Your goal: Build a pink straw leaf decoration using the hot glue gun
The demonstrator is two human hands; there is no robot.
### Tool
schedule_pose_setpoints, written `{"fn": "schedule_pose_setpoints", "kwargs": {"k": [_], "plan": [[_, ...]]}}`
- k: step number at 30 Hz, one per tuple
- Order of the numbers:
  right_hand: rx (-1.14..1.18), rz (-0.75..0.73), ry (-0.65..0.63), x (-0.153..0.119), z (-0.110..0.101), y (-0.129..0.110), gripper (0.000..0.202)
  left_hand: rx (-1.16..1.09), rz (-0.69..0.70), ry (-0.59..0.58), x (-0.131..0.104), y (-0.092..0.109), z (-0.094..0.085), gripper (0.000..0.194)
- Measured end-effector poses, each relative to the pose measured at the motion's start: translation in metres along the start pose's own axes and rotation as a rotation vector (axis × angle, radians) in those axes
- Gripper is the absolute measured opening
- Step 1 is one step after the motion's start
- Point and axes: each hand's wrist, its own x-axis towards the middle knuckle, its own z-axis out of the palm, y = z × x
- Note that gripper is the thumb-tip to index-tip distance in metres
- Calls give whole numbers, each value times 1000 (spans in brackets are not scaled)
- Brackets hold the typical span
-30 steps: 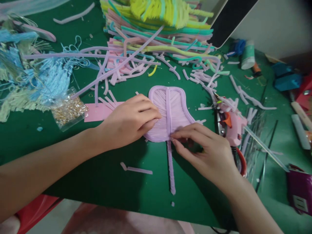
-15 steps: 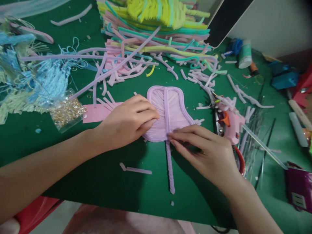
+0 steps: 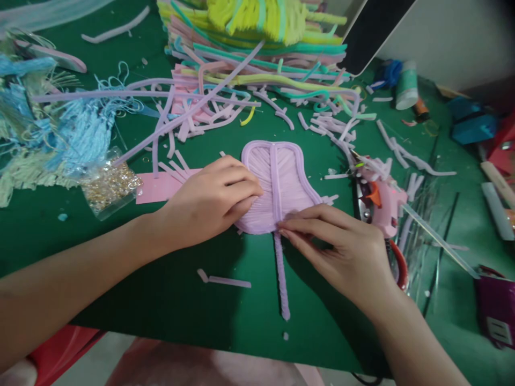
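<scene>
Two hands in head view, both placed on the lilac fan-shaped piece (image 3: 293,185), which is laid flat on the green desk (image 3: 161,305), stem (image 3: 282,279) toward near edge. Left hand (image 3: 227,187): rested over left side; whether anything is pinched underneath can't be told. Right hand (image 3: 338,236): grip closed on lower rim, just beside stem. Step in hand, as judged: rim pressed at stem joint. Next move calls for piece to be held flat, joint pinched firmly; glue gun (image 3: 386,212) untouched at right
</scene>
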Motion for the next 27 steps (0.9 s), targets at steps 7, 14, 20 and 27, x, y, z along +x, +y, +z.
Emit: {"fn": "schedule_pose_setpoints", "kwargs": {"k": [7,14,20,27], "plan": [[-19,-32,-4,0,0,1,14,-12,7,-6,-1,-1,1,16],[-43,-49,-7,0,2,2,14,-6,-2,-1,0,0,1,18],[-49,-48,-6,0,1,2,13,-7,-6,-19,0,0,0,18],[-54,-50,-27,1,2,2,13,-20,0,-11,0,0,1,18]]}}
